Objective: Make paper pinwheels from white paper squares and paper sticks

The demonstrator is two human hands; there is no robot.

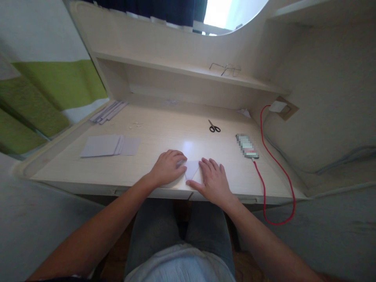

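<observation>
Left hand [168, 167] lies palm-down, fingers curled together on the folded paper [191, 169]; right hand [214, 181] lies flat at its 4 o'clock, fingers slightly apart. Paper sits at the desk [164, 129] front edge; scissors [214, 127] at 1 o'clock

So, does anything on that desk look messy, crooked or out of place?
Nothing is spilled or broken. The paper stack is fanned unevenly, the red cable droops off the desk edge in a loop, and eyeglasses lie on the shelf. Both hands, left hand and right hand, press flat on the folded paper.
</observation>
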